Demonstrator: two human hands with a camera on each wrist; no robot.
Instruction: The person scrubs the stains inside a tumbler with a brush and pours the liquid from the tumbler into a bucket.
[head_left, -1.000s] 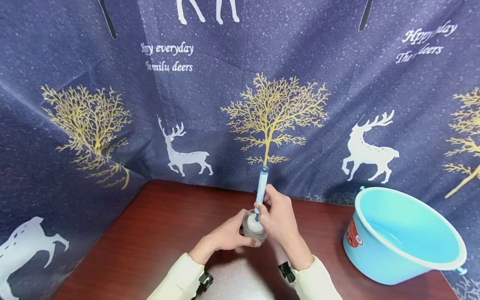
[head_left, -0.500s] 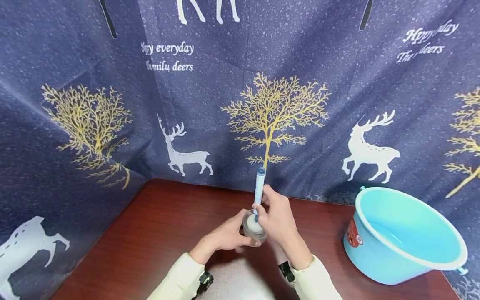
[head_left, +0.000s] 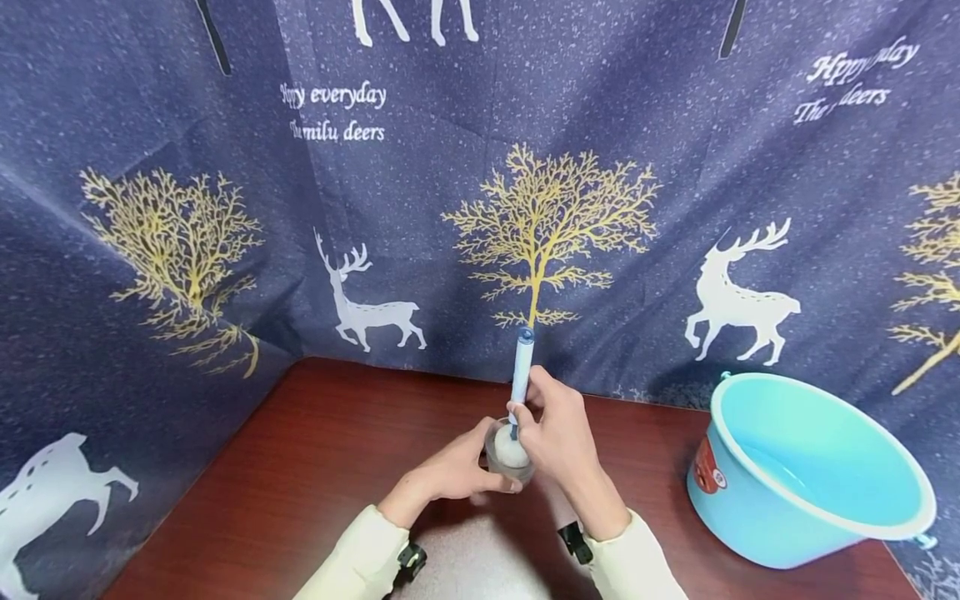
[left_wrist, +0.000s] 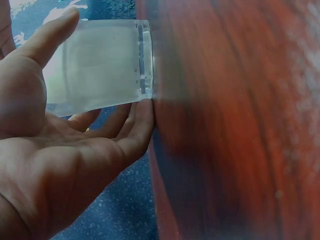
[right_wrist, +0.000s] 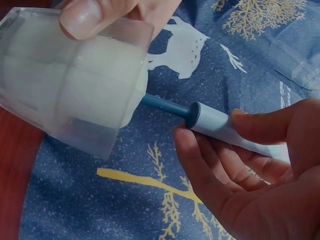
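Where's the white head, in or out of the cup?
Mostly in: the right wrist view shows the clear cup around the white head, blue stem outside.

At the head view's lower centre the cup (left_wrist: pixel 100 65) looks like smooth, translucent plastic, the white head (head_left: pixel 510 451) in it matt and the handle (head_left: pixel 522 375) smooth plastic, while the bench (head_left: pixel 300 467) is glossy wood grain, the lower-right bucket (head_left: pixel 757 508) smooth plastic and the backdrop (head_left: pixel 420 183) above creased, matt cloth.

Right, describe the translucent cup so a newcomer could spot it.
Find the round light blue bucket on the reddish brown table. Left of it, the person's left hand grips the translucent cup. Unlike the opaque bucket, the cup is smaller, with a rounded white head inside.
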